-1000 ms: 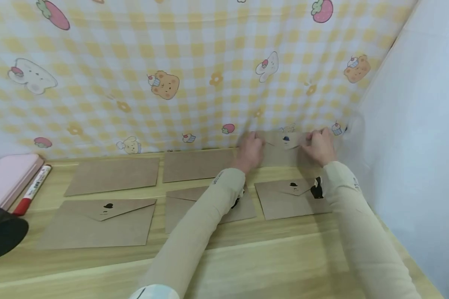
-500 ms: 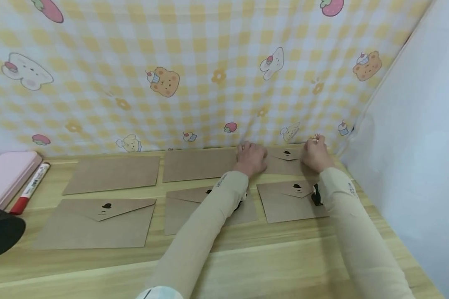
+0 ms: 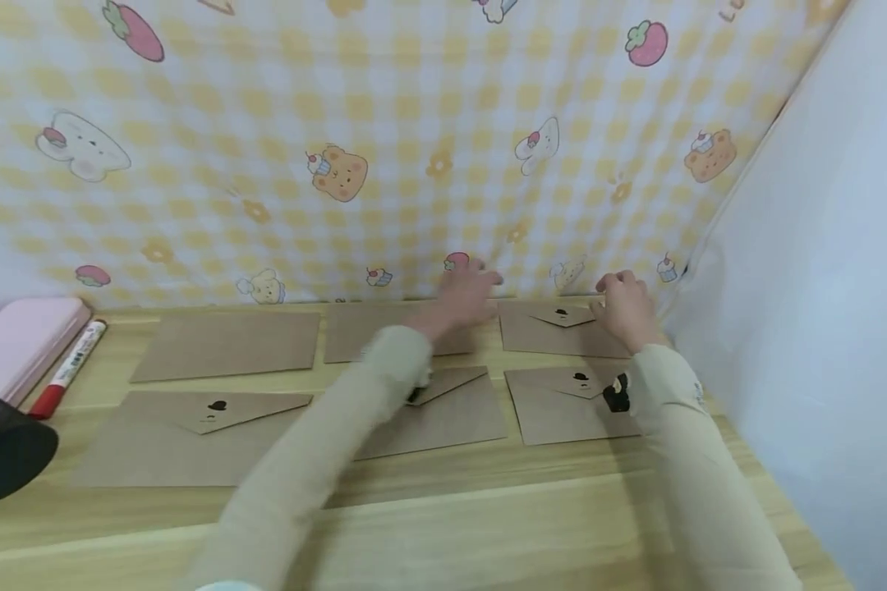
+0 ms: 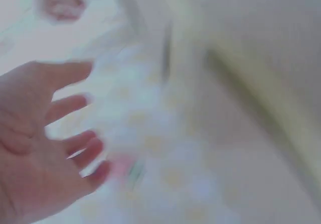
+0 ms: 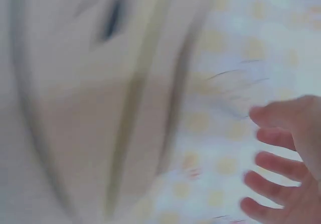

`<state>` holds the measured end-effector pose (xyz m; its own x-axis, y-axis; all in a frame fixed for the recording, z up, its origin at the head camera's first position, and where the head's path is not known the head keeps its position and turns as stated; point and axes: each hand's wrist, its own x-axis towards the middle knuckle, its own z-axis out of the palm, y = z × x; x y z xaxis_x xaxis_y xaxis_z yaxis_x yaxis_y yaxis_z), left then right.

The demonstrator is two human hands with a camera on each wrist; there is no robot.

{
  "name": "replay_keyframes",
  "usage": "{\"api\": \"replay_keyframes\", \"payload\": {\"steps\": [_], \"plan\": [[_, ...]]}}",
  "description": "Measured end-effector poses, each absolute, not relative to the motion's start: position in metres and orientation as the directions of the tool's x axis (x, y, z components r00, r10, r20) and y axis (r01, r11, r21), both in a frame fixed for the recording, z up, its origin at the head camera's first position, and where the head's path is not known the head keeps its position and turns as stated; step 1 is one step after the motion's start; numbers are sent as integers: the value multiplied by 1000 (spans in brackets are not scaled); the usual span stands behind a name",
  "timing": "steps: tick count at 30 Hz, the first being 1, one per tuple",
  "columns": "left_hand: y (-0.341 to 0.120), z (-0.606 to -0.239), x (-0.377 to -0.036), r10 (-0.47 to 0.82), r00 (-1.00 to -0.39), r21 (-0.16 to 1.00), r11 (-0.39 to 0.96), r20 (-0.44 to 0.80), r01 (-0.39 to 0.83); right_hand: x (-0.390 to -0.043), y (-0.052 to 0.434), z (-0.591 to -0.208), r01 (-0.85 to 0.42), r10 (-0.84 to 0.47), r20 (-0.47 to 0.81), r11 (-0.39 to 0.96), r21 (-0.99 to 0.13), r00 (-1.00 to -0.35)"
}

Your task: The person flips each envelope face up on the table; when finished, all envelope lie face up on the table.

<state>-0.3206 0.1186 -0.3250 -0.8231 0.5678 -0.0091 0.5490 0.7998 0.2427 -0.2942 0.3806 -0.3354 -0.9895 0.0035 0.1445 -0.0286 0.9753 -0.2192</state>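
Note:
In the head view, a brown paper envelope (image 3: 540, 335) lies flap side up at the back right, marked with a small black hat. My right hand (image 3: 628, 312) is over its right end; in the right wrist view the fingers (image 5: 281, 164) are spread and hold nothing. Blurred by motion, my left hand (image 3: 461, 300) hovers above the plain back-middle envelope (image 3: 362, 328). The left wrist view shows its fingers (image 4: 67, 108) loosely bent around nothing. In front lie envelopes with flaps up: one at left (image 3: 251, 451), one in the middle (image 3: 458, 419) partly under my left sleeve, one at right (image 3: 562, 419).
Another plain envelope (image 3: 229, 345) lies at the back left. A pink case (image 3: 33, 336), a red-capped marker (image 3: 66, 369) and a black mesh object (image 3: 7, 451) stand at the table's left. A checked cloth (image 3: 414, 107) hangs behind; a white wall (image 3: 820, 287) borders the right.
The back-right envelope, held upright by both hands a second ago, was lowered flat onto the table. Both hands have let go. My left hand has lifted and moved left.

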Motion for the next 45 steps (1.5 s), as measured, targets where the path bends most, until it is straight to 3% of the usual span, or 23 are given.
{"api": "replay_keyframes", "payload": {"steps": [5, 10, 14, 20, 26, 33, 38, 45], "plan": [[18, -295, -302, 589, -802, 349, 776, -104, 525, -283, 347, -305, -156, -144, 61, 911, -381, -988], [-48, -306, -279, 493, -838, 463, 814, -233, 350, -273, 292, -298, -246, -323, -54, 808, -536, -945], [-76, -323, -265, 467, -843, 500, 815, -268, 292, -268, 245, -310, -301, -443, -141, 778, -552, -886], [-79, -357, -263, 499, -842, 512, 788, -206, 342, -269, 202, -349, -418, -559, -279, 799, -431, -781], [-71, -363, -273, 479, -860, 520, 787, -177, 331, -283, 197, -364, -407, -514, -226, 826, -388, -827], [-71, -360, -282, 414, -901, 418, 847, -132, 328, -294, 195, -366, -397, -492, -166, 825, -403, -854], [-74, -358, -284, 475, -870, 428, 819, -129, 383, -295, 199, -366, -400, -500, -151, 810, -429, -852], [-79, -356, -286, 514, -849, 487, 777, -123, 399, -297, 218, -369, -376, -520, -101, 725, -577, -848]]}}
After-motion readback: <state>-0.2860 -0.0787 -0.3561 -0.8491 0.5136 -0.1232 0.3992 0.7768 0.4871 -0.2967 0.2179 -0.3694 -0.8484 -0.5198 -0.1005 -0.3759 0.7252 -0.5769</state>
